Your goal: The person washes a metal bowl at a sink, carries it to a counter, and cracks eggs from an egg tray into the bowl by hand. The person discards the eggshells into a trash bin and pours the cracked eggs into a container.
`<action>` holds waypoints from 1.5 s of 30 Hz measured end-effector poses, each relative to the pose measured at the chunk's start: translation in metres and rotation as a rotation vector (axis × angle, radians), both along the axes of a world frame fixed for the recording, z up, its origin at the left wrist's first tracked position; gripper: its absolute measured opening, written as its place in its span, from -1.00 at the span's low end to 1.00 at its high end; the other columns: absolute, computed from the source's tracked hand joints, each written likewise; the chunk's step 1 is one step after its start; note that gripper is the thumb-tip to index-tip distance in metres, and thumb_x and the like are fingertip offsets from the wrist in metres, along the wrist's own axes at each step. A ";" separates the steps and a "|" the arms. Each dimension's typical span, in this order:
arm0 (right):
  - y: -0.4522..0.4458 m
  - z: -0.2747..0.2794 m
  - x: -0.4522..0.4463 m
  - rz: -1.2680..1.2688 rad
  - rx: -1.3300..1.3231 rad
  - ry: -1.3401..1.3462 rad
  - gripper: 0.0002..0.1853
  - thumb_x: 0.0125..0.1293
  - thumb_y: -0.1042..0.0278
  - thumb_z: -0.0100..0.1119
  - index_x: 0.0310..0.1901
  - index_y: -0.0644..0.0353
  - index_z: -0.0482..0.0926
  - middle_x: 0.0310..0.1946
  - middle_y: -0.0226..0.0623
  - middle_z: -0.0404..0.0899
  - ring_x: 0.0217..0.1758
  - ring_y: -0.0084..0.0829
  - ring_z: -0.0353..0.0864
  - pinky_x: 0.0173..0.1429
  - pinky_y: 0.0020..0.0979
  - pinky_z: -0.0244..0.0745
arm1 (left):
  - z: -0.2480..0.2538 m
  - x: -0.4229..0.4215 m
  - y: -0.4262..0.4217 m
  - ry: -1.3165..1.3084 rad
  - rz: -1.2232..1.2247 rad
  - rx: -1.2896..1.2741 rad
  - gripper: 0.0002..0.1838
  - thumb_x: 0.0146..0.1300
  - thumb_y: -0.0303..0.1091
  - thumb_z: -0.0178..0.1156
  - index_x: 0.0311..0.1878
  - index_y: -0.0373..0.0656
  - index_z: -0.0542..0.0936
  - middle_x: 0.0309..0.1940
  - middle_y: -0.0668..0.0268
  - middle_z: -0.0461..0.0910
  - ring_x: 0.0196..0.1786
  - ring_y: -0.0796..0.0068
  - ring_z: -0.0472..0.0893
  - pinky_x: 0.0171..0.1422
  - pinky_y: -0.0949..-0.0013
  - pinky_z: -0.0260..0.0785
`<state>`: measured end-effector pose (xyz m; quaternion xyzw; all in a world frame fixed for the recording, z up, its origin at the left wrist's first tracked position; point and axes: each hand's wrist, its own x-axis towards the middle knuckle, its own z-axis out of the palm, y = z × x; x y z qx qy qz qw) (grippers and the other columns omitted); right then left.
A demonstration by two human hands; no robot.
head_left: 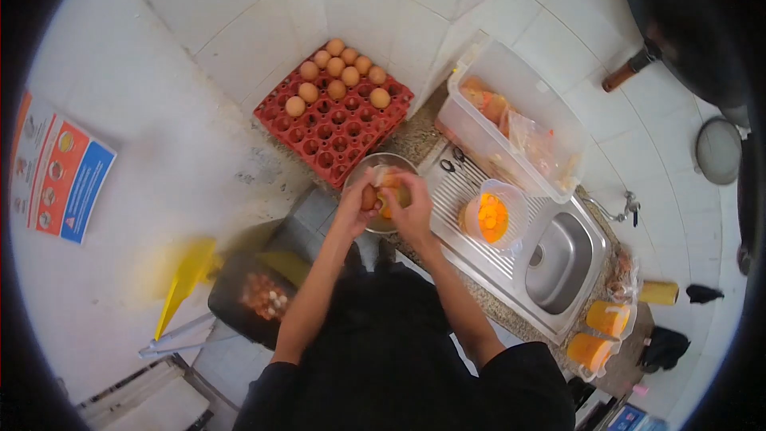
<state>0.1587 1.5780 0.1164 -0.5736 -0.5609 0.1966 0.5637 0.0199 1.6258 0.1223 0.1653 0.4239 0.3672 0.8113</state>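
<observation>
Above a round bowl [404,161], my left hand [349,212] curls around a brown egg or shell half [369,197]; which of the two is unclear. A lighter brown piece of eggshell [390,179] sits between the fingertips of my right hand [415,209], which is close beside the left. Yellow yolk [386,211] shows in the bowl under the hands. Just beyond the bowl, a stack of red egg trays [291,128] carries several brown eggs [337,68] at its far side, with bare pockets nearer me.
To the right, a clear jug [515,191] of yolks stands on the steel sink's drainboard [455,223]. Behind it sits a plastic bin [550,179] with bagged food. Orange-filled containers [608,318] stand past the basin [562,275]. A dark bin [231,303] with shells is below left.
</observation>
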 end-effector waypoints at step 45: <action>-0.197 0.099 0.135 -0.702 -0.278 0.198 -0.31 0.27 0.64 -0.14 0.47 0.18 0.07 0.05 0.01 0.52 -0.28 -0.25 0.72 -0.47 -0.43 0.76 | -0.300 -0.370 -0.213 0.820 0.234 -0.061 -0.82 0.31 -0.35 0.10 -0.27 -0.24 0.63 -0.38 0.37 0.65 -0.37 0.58 0.58 -0.45 0.50 0.38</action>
